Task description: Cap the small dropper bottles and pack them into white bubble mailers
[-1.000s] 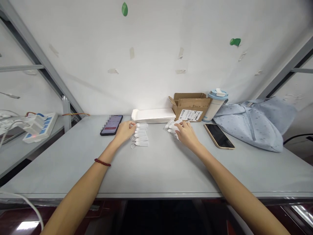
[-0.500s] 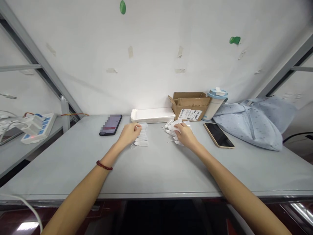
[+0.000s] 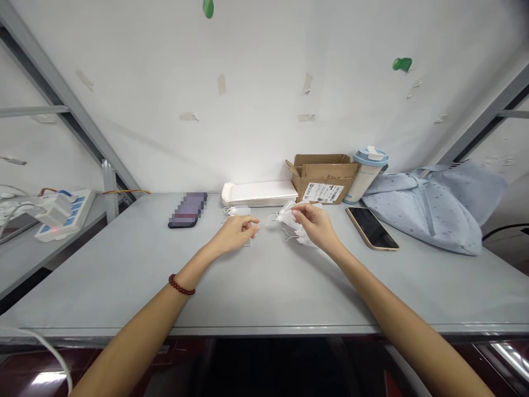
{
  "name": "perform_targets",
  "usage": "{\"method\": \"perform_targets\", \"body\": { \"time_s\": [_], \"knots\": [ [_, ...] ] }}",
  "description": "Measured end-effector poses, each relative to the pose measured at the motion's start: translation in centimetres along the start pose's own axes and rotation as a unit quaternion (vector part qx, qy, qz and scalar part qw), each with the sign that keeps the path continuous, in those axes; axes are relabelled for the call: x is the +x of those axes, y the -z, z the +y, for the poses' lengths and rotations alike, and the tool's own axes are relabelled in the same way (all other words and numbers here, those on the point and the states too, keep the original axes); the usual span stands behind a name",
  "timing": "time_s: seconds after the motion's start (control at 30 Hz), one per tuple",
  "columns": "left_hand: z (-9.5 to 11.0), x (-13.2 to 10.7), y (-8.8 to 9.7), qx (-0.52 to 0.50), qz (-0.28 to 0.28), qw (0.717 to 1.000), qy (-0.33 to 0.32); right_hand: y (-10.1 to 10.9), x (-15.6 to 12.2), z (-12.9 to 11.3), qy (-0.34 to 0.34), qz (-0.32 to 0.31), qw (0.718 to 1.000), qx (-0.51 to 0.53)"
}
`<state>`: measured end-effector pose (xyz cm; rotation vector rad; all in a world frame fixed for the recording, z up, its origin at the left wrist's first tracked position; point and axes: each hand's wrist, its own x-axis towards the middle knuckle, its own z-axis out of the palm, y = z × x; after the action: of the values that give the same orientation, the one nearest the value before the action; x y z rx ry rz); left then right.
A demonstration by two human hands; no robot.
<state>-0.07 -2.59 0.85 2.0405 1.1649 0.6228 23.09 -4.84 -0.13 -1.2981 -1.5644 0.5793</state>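
Here's the left hand (image 3: pixel 235 234), thumb and fingers parted, over a row of slim white looped tags (image 3: pixel 240 210); the visible top one lies left-to-right, loop leftward. The right hand (image 3: pixel 317 225) bunches its fingers (gripping? can't tell) at a white tag heap (image 3: pixel 286 217), loops leftward, on the grey surface (image 3: pixel 264 286).
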Motion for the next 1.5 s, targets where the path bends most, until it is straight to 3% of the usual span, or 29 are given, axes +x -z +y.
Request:
{"method": "perform_targets", "body": {
  "time_s": [0.17,0.5,0.8,1.5],
  "knots": [
    [0.1,-0.2,-0.3,-0.029,-0.036,0.999,0.008,-0.2,-0.2,-0.4,-0.030,-0.011,0.998,0.054],
    [0.9,-0.5,-0.3,-0.059,-0.057,0.997,0.015,-0.6,-0.5,-0.8,-0.030,-0.028,0.996,0.085],
    [1.1,-0.4,0.0,-0.128,-0.043,0.991,0.001,-0.4,-0.5,-1.4,-0.047,-0.042,0.994,0.093],
    [1.0,-0.4,0.0,-0.132,-0.048,0.990,-0.006,-0.5,-0.6,-1.4,-0.044,-0.048,0.993,0.101]
  ]
}}
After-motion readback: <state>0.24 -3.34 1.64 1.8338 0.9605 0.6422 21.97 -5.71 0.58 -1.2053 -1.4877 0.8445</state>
